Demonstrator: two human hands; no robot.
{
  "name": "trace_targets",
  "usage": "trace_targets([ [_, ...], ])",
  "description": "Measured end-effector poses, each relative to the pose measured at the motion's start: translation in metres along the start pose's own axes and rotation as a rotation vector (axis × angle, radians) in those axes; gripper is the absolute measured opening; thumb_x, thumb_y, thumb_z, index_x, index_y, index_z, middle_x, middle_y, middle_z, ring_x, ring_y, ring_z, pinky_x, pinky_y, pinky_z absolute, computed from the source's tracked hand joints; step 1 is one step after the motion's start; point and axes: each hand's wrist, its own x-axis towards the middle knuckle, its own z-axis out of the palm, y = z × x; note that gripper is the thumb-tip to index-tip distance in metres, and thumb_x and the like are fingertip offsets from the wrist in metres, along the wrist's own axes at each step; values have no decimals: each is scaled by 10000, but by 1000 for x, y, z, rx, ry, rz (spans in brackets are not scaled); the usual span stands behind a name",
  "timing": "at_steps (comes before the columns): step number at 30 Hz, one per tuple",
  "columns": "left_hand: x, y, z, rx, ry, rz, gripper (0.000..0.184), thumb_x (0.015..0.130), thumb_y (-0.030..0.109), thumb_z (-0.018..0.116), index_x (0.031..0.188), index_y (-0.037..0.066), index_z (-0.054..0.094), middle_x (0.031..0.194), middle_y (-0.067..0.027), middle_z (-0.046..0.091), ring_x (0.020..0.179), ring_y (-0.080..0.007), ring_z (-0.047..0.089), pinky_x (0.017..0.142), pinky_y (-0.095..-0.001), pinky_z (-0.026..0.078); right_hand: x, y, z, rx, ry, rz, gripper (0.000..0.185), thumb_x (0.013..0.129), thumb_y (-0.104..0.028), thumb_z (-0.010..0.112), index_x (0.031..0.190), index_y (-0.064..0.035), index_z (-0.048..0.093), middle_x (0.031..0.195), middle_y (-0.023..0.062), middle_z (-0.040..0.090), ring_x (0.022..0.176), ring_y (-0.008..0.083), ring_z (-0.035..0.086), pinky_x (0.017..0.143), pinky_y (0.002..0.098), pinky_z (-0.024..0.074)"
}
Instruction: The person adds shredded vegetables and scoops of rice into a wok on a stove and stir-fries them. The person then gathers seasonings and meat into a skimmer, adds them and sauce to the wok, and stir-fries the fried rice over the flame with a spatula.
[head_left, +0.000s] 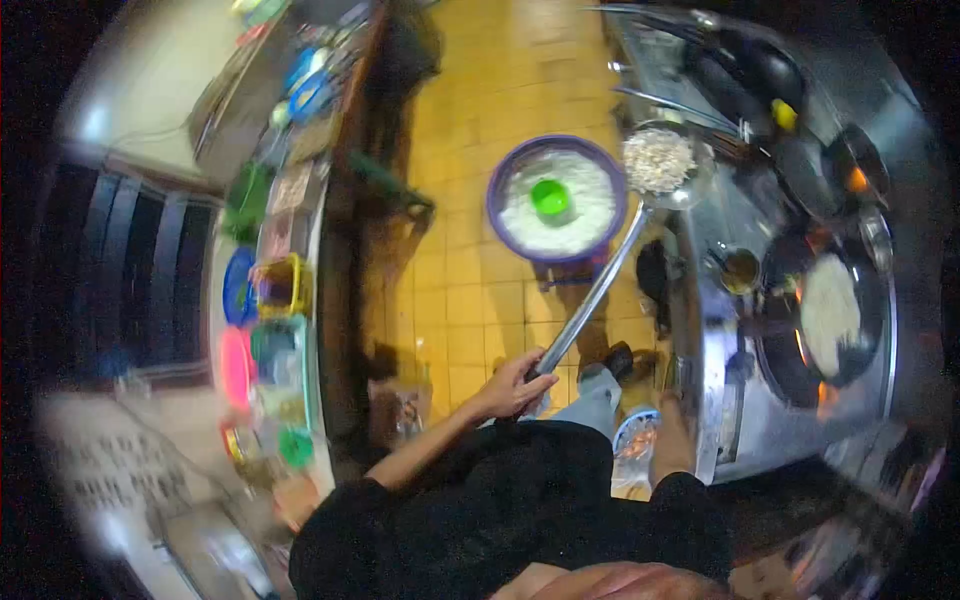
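Note:
My left hand (520, 386) is closed around the handle of a long-handled skimmer (607, 275). The skimmer's round head holds a heap of pale, off-white pieces (658, 160) and is beside the rim of a purple basin (493, 190). White powder or batter (525, 225) fills the basin, with a bright green cup (550, 197) in its middle. My right hand (670, 402) is low beside the stove's front edge; its fingers are blurred. Near it is a blue-rimmed container (622, 428) with orange pieces inside.
On the stove (710, 330) at right, a large wok (783, 360) holds a white mass, with flames around it. Dark pans (745, 75) are farther back. A cluttered counter at left bears a yellow basket (302, 285) and a pink item (236, 368). Yellow tiles (455, 300) cover the floor.

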Motion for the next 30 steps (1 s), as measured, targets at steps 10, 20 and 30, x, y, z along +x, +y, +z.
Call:
trace_targets([
  [10, -167, -96, -161, 117, 532, 267, 407, 842, 236, 664, 1167, 17, 552, 715, -49, 577, 613, -142, 547, 583, -311, 456, -3, -227, 2, 334, -537, -203, 487, 881, -309, 623, 1247, -20, 482, 1143, 130, 546, 896, 234, 577, 668, 344, 447],
  [20, -380, -152, -174, -173, 1085, -6, 324, 860, 268, 656, 1057, 33, 551, 635, -87, 575, 541, -183, 586, 537, -334, 465, -202, -679, 120, 59, -803, -1241, 432, 910, -307, 617, 1182, 23, 558, 863, 59, 637, 686, 140, 625, 551, 266, 481],
  [30, -425, -213, -169, -448, 1694, -173, 198, 866, 147, 656, 946, 15, 533, 595, -12, 508, 478, -97, 491, 431, -275, 396, -432, -929, 250, -40, -516, -1463, 242, 882, -266, 640, 995, -64, 573, 649, -22, 518, 473, 78, 440, 377, 239, 310],
])
